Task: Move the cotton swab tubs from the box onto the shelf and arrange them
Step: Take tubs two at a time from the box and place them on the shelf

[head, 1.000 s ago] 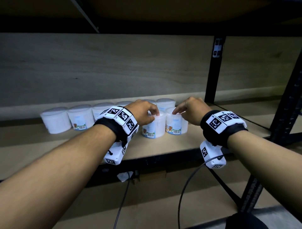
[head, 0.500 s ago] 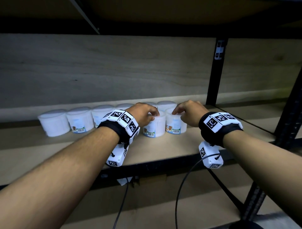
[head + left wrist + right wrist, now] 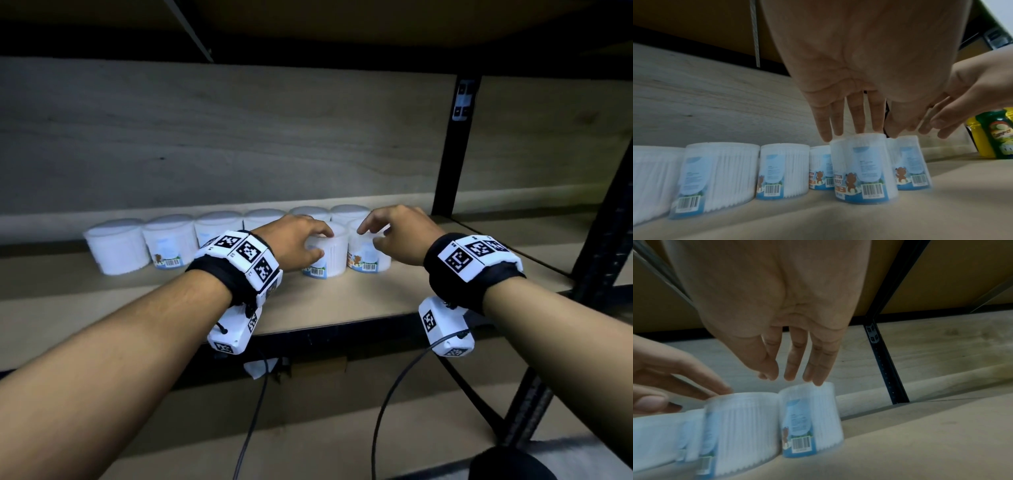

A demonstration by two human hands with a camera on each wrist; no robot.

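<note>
Two white cotton swab tubs stand side by side on the wooden shelf [image 3: 342, 301], in front of a back row of several tubs [image 3: 171, 243]. My left hand [image 3: 305, 240] lies over the left front tub [image 3: 330, 262], its straight fingers [image 3: 857, 120] touching the lid of that tub [image 3: 863, 170]; the thumb stands off its side. My right hand [image 3: 387, 233] hovers over the right front tub [image 3: 368, 258], fingers [image 3: 793, 366] relaxed and spread just above the tub [image 3: 813, 418], holding nothing. The left front tub [image 3: 740, 426] touches its neighbour.
A black upright post [image 3: 452, 154] divides the shelf right of the tubs, with bare board beyond it. Yellow and green packages [image 3: 995, 138] stand further right. A shelf board hangs low overhead. Cables [image 3: 253, 411] dangle below the front edge.
Both hands have loosened from the two front tubs. The right hand's fingers have lifted and spread; the left hand's fingers have straightened on the lid. The tubs stay in place.
</note>
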